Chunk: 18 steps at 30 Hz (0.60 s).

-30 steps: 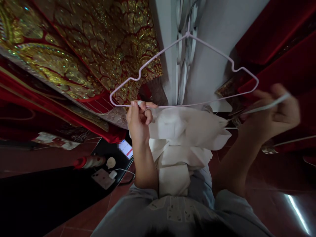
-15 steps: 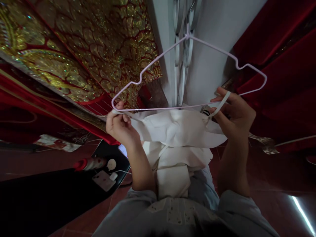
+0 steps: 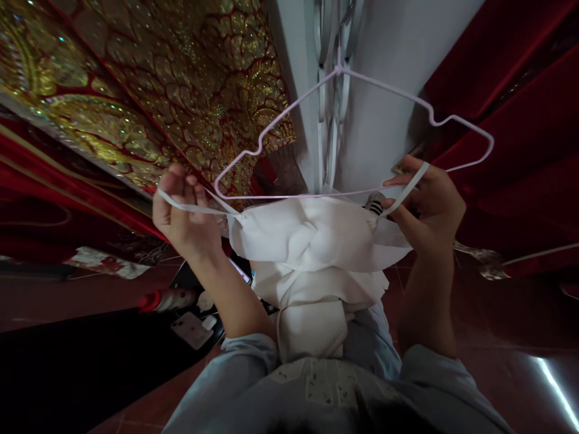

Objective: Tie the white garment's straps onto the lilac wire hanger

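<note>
A white garment [image 3: 312,232] with thin straps hangs in folds before me. At the left, the white strap [image 3: 194,208] is looped round the raised fingers of my left hand [image 3: 187,211] and pulled outward from the garment. My right hand [image 3: 427,202] has the other strap [image 3: 409,191] stretched between its thumb and fingers, beside the hanger's lower bar. The pale pink hanger [image 3: 298,196] hangs between my hands, its bar just along the garment's top edge. Both straps run outside my grip to the garment's upper corners.
Gold-sequined red cloth [image 3: 217,78] hangs at the left and dark red cloth [image 3: 511,132] at the right. Metal rings [image 3: 322,114] run down the pale wall behind the hanger. A black table [image 3: 99,361] at lower left bears a phone [image 3: 192,328] and a red-capped bottle [image 3: 169,299].
My left hand has moved left, away from the hanger's left corner, drawing its strap out into a wide loop. My right hand stays nearly where it was.
</note>
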Motion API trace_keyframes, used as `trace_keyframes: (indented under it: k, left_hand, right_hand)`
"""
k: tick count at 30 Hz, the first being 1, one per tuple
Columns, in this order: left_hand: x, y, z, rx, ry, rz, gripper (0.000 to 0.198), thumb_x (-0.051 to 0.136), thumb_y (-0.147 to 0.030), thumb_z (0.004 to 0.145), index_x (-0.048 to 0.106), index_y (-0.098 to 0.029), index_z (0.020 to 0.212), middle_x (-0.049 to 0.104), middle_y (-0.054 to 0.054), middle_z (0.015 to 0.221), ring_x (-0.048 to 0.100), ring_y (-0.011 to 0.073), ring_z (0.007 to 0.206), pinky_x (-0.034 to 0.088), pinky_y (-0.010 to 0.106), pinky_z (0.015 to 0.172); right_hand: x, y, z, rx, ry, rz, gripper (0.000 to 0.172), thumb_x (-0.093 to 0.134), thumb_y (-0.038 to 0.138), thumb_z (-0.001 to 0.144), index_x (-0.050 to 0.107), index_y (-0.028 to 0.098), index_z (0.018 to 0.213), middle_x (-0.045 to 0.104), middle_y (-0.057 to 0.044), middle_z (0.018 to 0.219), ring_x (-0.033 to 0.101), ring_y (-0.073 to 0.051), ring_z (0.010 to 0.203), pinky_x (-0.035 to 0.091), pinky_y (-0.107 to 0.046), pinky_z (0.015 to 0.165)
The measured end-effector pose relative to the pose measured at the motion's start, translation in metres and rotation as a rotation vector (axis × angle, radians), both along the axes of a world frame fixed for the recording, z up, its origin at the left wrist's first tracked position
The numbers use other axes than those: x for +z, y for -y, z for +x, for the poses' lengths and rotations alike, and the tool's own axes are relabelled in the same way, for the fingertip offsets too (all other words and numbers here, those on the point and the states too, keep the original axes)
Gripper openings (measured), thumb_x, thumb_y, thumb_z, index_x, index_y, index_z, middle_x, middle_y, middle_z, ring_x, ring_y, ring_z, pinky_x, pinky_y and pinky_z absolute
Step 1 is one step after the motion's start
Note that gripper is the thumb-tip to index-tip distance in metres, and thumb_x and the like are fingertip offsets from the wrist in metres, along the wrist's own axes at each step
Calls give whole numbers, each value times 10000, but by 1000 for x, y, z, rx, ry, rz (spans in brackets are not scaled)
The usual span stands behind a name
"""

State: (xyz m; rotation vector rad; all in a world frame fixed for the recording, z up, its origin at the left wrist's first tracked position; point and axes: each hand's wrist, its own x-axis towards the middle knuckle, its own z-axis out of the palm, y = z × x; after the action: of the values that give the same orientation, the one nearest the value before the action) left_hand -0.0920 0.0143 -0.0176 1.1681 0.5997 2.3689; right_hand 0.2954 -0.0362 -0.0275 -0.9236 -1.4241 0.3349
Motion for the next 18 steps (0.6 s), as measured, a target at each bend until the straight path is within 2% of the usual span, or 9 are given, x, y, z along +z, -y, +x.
trace_keyframes:
  k: [2, 4, 7, 10, 13, 15, 18]
  left_hand:
    - [1, 0, -1, 4, -58, -18, 430, 1140, -407, 778, 954, -193, 1101, 920, 62, 1193, 839, 191, 1068, 683, 257, 990]
    - [5, -1, 0, 13, -212, -66, 493, 1161, -405, 779, 962, -176, 1168, 917, 99, 1240, 850, 234, 1113, 690, 315, 1032]
    - [17, -7, 4, -7, -464, -103, 536, 1167, -386, 787, 953, -181, 1234, 911, 121, 1221, 853, 272, 1094, 704, 358, 966]
    - [35, -11, 11, 21, -588, -75, 372, 1115, -284, 808, 941, -194, 1124, 876, 61, 969, 797, 200, 846, 661, 288, 779]
    - [56, -11, 18, 89, -733, -92, 187, 1016, -238, 846, 889, -179, 969, 779, 11, 812, 661, 135, 682, 531, 220, 623]
    - [67, -10, 23, 113, -839, -112, 146, 948, -265, 881, 840, -170, 898, 741, 7, 784, 616, 128, 653, 476, 214, 587]
    - [77, -12, 24, 94, -935, -154, 145, 848, -298, 939, 818, -167, 885, 725, 12, 775, 605, 137, 652, 469, 233, 604]
  right_hand:
    - [1, 0, -1, 26, -8, 5, 678, 1040, 571, 870, 814, 436, 1495, 866, -36, 1094, 755, -199, 799, 393, -265, 449]
    - [0, 1, -3, 56, -11, 4, 660, 1032, 550, 892, 811, 430, 1503, 875, -44, 1107, 751, -202, 799, 390, -267, 455]
    - [-2, 2, -6, 54, 13, -31, 634, 1014, 531, 915, 797, 421, 1500, 881, -43, 1139, 635, -156, 660, 374, -273, 450]
    - [-3, 3, -9, 58, 14, -81, 616, 1010, 501, 913, 786, 418, 1481, 881, -31, 1178, 459, -94, 550, 355, -276, 441]
    - [-2, 3, -11, 64, 9, -121, 610, 1012, 501, 903, 786, 402, 1461, 876, -35, 1189, 425, -82, 536, 345, -285, 443]
    - [-1, 3, -12, 57, -6, -134, 614, 1021, 503, 885, 792, 383, 1441, 869, -32, 1173, 433, -79, 539, 336, -282, 447]
    - [1, 3, -13, 65, -19, -139, 617, 1023, 493, 873, 791, 348, 1427, 867, -30, 1166, 407, -58, 529, 342, -271, 455]
